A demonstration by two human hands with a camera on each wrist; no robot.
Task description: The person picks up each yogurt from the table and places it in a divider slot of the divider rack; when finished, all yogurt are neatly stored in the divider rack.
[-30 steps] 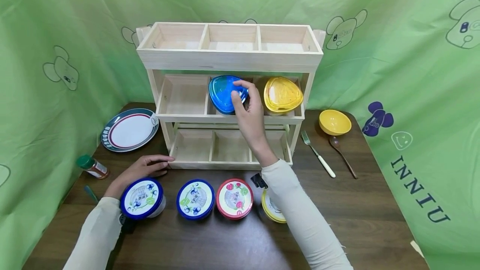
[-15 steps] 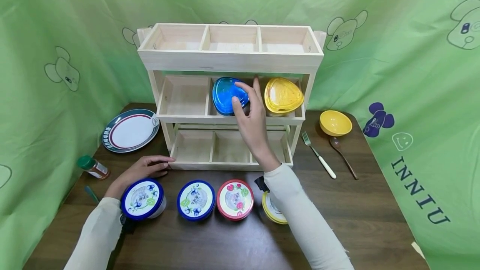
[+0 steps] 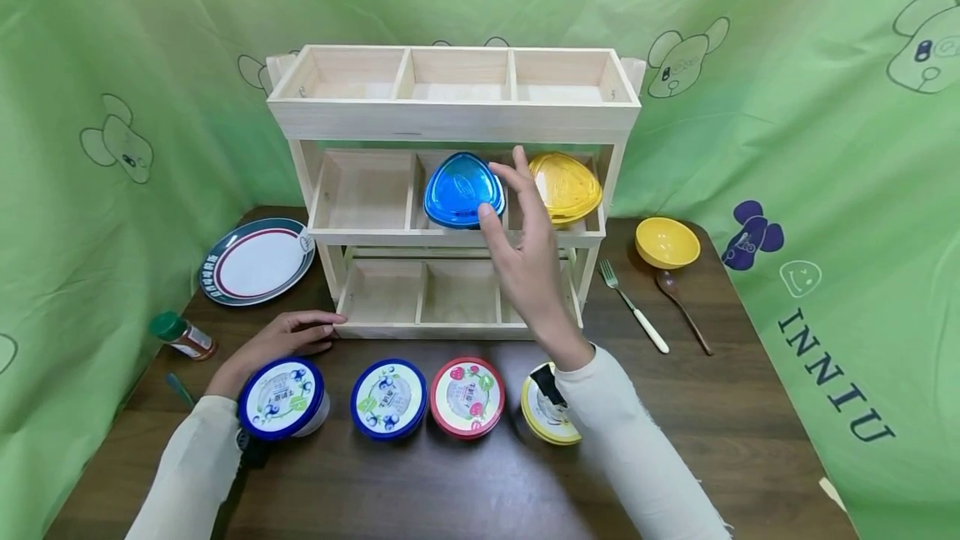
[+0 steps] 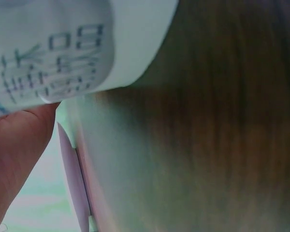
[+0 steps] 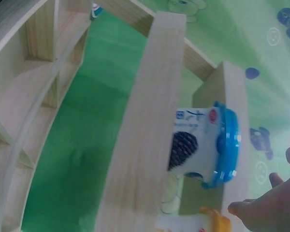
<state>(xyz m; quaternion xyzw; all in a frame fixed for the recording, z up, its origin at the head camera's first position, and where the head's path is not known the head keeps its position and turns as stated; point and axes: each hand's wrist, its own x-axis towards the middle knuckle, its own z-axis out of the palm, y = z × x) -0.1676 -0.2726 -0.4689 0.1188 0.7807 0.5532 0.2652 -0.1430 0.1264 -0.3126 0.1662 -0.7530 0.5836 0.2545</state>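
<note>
A tub with a blue see-through lid point(image 3: 459, 190) stands in the middle compartment of the wooden rack's point(image 3: 453, 122) second tier. To its right sits a tub with a yellow lid point(image 3: 564, 183). My right hand point(image 3: 528, 273) hovers at the blue lid's right edge, thumb and fingers spread and holding nothing. The right wrist view shows dark berries printed on the blue-lidded tub point(image 5: 195, 145), with fingertips point(image 5: 239, 209) apart from it. My left hand point(image 3: 283, 342) touches the bottom tray's left front corner, behind a blue-rimmed tub point(image 3: 281, 398).
Along the front stand another blue-rimmed tub point(image 3: 388, 400), a red-rimmed tub point(image 3: 468, 398) and a yellow-rimmed tub point(image 3: 542, 417) under my right sleeve. A plate point(image 3: 258, 261) and spice jar point(image 3: 183, 336) are left; a fork point(image 3: 633, 307), spoon point(image 3: 684, 311) and yellow bowl point(image 3: 667, 242) right.
My right hand has drawn off the blue lid and moved right, its fingers opening wider. The blue-lidded tub has shifted slightly right and turned. My left hand stays put.
</note>
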